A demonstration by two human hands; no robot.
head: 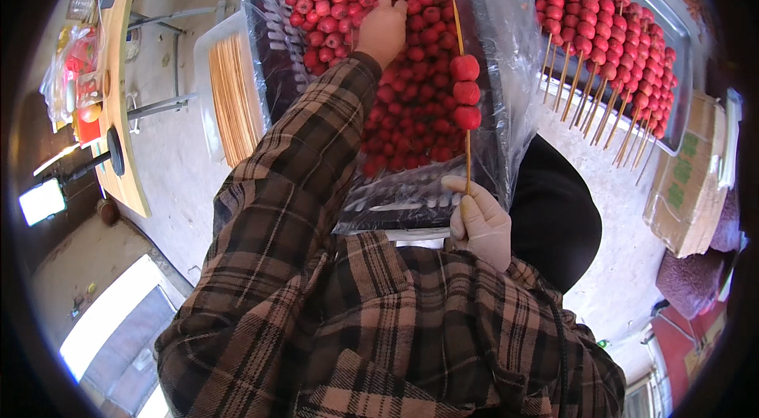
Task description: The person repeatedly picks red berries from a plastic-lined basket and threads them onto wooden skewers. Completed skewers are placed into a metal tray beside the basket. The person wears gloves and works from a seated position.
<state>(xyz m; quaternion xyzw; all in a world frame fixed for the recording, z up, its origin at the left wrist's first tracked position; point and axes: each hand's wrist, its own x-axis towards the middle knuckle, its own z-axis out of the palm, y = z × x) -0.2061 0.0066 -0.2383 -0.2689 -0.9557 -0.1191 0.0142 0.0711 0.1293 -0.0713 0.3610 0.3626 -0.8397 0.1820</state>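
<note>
My right hand (481, 222), in a thin pale glove, grips the lower end of a bamboo skewer (468, 160) between thumb and fingers. Three red hawthorn fruits (465, 92) are threaded around the middle of the skewer, and its bare tip points away from me. My left hand (382, 30) reaches over a heap of loose hawthorn fruits (332, 6), its fingertips down among them; whether it pinches one is hidden. The heap lies in a dark plastic crate (278, 71) lined with clear plastic film (504, 21), directly before me.
Left of the crate, a pale plastic box (209, 50) holds many bare skewers (231, 101). A metal tray (682, 127) at the right bears rows of filled skewers (611, 39). Beside it stands a cardboard box (682, 181). A wooden table (121, 139) stands far left.
</note>
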